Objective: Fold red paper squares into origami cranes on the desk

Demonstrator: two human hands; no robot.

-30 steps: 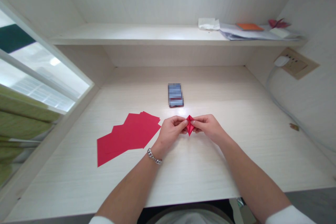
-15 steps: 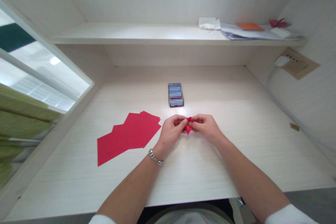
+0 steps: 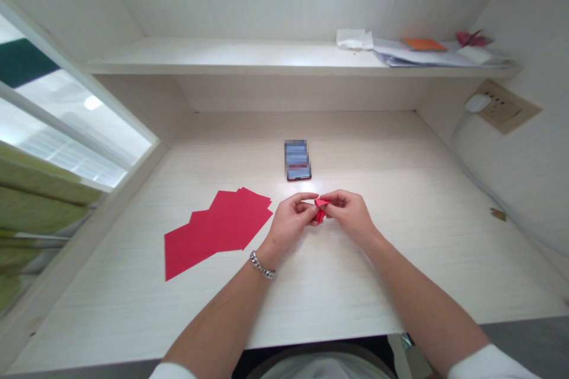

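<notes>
A small piece of folded red paper [image 3: 320, 211] is held between my two hands, just above the desk [image 3: 311, 290]. My left hand [image 3: 291, 217] pinches its left side between thumb and fingers. From the other side, my right hand [image 3: 349, 211] grips the upper right part with thumb and forefinger. Fingers hide some of the folds. Left of my left hand lies a fanned stack of red paper sheets [image 3: 217, 222]. Beyond my hands a phone [image 3: 297, 160] rests flat with its screen lit.
A shelf [image 3: 222, 53] spans the back, bearing a white tissue [image 3: 354, 39], papers [image 3: 400, 58], an orange square [image 3: 424, 45] and a dark red folded paper [image 3: 473, 39]. On the right wall, a socket [image 3: 504, 108] has a plug and a white cable [image 3: 473, 174].
The folded red paper has turned slightly, so a flat flap now shows on top and its lower point looks shorter. My fingers have shifted a little; the sheets and phone stay put.
</notes>
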